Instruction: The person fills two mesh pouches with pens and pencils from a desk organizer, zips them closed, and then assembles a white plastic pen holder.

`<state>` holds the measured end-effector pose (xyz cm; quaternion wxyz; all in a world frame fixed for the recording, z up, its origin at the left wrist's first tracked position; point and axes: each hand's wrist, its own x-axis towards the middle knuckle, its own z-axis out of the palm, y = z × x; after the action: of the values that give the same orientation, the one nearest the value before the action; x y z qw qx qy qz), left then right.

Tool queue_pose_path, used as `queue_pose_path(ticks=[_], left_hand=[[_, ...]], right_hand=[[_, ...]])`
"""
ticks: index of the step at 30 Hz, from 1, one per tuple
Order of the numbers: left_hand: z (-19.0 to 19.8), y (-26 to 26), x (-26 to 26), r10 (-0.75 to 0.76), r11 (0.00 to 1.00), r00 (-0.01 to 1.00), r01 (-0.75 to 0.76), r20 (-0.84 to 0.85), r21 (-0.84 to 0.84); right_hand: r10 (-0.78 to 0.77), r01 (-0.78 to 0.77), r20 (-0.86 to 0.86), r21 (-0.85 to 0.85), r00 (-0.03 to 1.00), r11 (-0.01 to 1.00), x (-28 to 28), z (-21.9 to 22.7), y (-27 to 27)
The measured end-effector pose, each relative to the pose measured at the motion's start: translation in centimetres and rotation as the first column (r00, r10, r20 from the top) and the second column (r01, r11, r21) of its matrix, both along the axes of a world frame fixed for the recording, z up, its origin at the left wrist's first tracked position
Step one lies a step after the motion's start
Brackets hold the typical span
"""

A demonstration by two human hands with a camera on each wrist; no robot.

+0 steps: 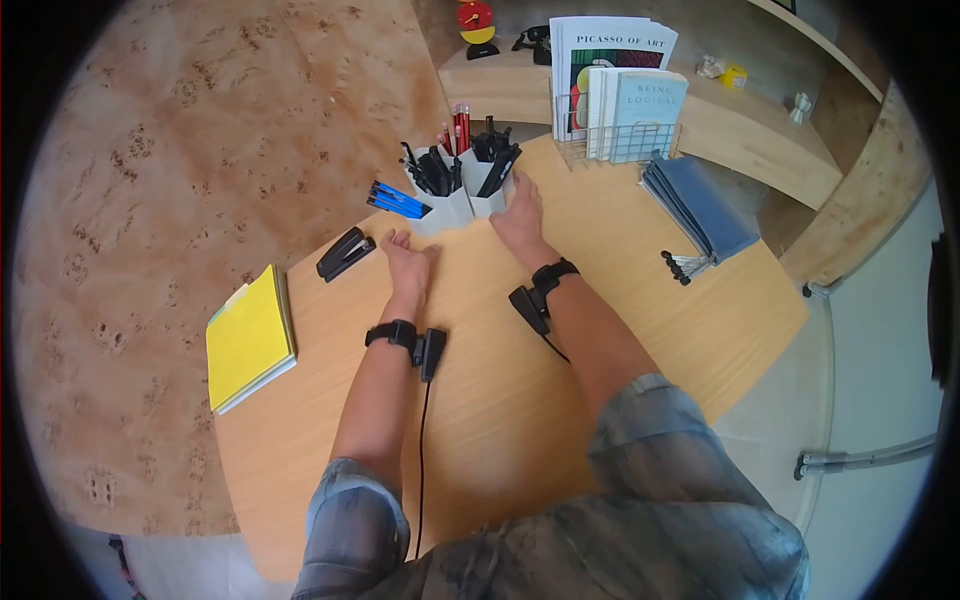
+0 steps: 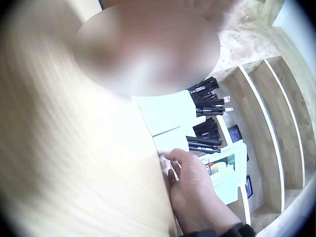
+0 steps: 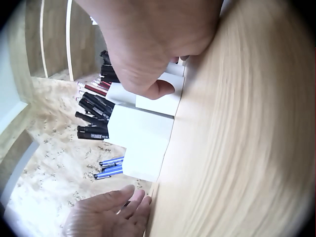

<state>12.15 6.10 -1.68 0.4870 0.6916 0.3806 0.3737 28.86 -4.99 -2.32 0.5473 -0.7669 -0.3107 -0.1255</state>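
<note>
A pen holder [image 1: 455, 208] of joined white cups stands toward the back of the table. Black pens [image 1: 432, 172], red pencils [image 1: 458, 128] and blue pens [image 1: 398, 200] fill its compartments. My right hand [image 1: 520, 218] is at its right side; in the right wrist view the thumb [image 3: 160, 90] overlaps a white cup face. My left hand [image 1: 408, 268] lies low at the table surface, just in front of the blue pens' cup. The right wrist view shows this left hand [image 3: 109, 215] apart from the holder, fingers loosely bent. A blurred oval covers much of the left wrist view.
A black stapler [image 1: 346, 254] and a yellow folder [image 1: 248, 340] lie at left. Behind at right, a wire rack [image 1: 630, 140] holds books. Blue folders [image 1: 705, 208] lie at the right edge, with black-ended clips [image 1: 682, 266] before them. A curved shelf [image 1: 745, 125] stands behind the table.
</note>
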Motion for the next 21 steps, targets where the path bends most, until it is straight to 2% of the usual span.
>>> queue_pose_path(ticks=[5, 8, 11, 14, 17, 20, 21], left_hand=[[-1.3, 1.9, 2.8, -0.177, 0.983, 0.973, 0.167, 0.151, 0.079], [-0.5, 1.6, 3.5, -0.182, 0.983, 0.967, 0.174, 0.178, 0.059], [0.2, 0.9, 3.5, -0.179, 0.984, 0.964, 0.173, 0.199, 0.049], [-1.1, 1.8, 3.9, -0.147, 0.985, 0.977, 0.130, 0.156, 0.116], [-0.2, 0.9, 3.5, -0.136, 0.977, 0.989, 0.125, 0.055, 0.174], [-0.1, 0.2, 3.4, -0.136, 0.965, 0.989, 0.119, 0.058, 0.233], [-0.2, 0.1, 3.4, -0.126, 0.963, 0.991, 0.109, 0.055, 0.246]], right_hand=[[0.197, -0.170, -0.161, 0.166, 0.967, 0.971, 2.7, -1.4, 0.5], [0.350, -0.293, -0.265, 0.233, 0.898, 0.927, 4.6, -1.2, 0.5], [0.406, -0.357, -0.222, 0.232, 0.886, 0.905, 6.6, -2.0, 1.3], [0.421, -0.381, -0.168, 0.224, 0.892, 0.897, 7.7, -2.7, 2.4], [0.456, -0.437, -0.136, 0.149, 0.880, 0.887, 8.2, -2.7, 2.5], [0.502, -0.471, -0.121, 0.215, 0.856, 0.855, 7.6, -1.6, 1.8], [0.465, -0.446, -0.151, 0.141, 0.872, 0.884, 7.5, -1.1, 1.6]])
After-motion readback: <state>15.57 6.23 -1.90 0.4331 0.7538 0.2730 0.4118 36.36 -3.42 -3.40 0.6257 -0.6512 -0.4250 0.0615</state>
